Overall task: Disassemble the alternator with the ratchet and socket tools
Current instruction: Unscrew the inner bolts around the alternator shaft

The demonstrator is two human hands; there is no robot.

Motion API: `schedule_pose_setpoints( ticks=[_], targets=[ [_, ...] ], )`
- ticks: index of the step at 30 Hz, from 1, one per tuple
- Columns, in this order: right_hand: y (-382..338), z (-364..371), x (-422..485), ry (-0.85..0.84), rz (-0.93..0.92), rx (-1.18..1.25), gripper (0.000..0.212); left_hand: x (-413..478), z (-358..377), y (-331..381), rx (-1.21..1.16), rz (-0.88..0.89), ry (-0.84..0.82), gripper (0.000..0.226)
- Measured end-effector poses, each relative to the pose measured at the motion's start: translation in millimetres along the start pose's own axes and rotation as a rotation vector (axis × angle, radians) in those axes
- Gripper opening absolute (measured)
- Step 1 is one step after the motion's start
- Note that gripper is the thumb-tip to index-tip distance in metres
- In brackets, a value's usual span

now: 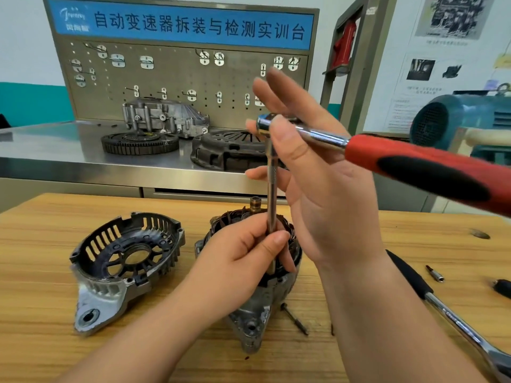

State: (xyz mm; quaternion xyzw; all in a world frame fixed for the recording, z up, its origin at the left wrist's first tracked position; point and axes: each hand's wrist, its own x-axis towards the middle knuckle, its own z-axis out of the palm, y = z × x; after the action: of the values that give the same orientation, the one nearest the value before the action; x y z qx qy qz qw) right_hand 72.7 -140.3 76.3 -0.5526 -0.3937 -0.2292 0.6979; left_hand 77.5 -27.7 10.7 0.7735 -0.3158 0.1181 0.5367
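The alternator body point(257, 308) stands on the wooden table, copper windings up. A ratchet point(414, 167) with a red and black handle carries a long extension bar point(272, 200) that points straight down into the alternator. My left hand point(249, 252) pinches the lower end of the bar between thumb and fingers. My right hand point(309, 172) is by the ratchet head, thumb on the chrome neck, fingers spread and mostly straight. The removed end cover point(124, 261) lies to the left, hollow side up.
A loose long bolt point(294, 319) lies right of the alternator. A second chrome ratchet point(453, 316), a small bit point(435, 273) and a black object point(502, 287) lie at the right. Behind, a steel bench holds a flywheel point(139, 143), clutch cover point(226, 150) and housing point(163, 117).
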Motion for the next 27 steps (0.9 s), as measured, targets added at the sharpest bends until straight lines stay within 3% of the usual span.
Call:
schedule_pose_setpoints(
  ticks=[5,10,12,16,19,24,27],
  targets=[
    [0.2,-1.6,1.0,0.052,0.211,0.224,0.028,-0.4,-2.5,-0.5,-0.047,-0.002,-0.053,0.029],
    [-1.5,-1.3,2.2,0.044,0.434,0.405,0.048,-0.1,-4.2,0.3,-0.032,-0.002,-0.066,0.030],
    [0.9,1.0,1.2,0.070,0.388,0.345,0.044,0.2,-3.0,-1.8,-0.001,-0.002,-0.038,0.023],
    [0.5,3.3,-1.3,0.118,0.098,0.052,0.023,-0.7,0.2,-3.9,0.038,-0.003,0.007,0.022],
    [-0.3,3.7,-3.1,0.072,-0.011,-0.032,0.033,0.2,1.4,-5.8,0.048,-0.010,0.017,0.019],
    [-3.6,5.2,1.5,0.060,0.186,0.260,0.033,-1.1,-1.0,-5.1,-0.035,0.032,-0.012,0.030],
    [-5.2,1.2,3.0,0.063,0.325,0.416,0.044,-1.9,-2.9,-4.8,-0.078,0.018,-0.048,0.032]
  ],
)
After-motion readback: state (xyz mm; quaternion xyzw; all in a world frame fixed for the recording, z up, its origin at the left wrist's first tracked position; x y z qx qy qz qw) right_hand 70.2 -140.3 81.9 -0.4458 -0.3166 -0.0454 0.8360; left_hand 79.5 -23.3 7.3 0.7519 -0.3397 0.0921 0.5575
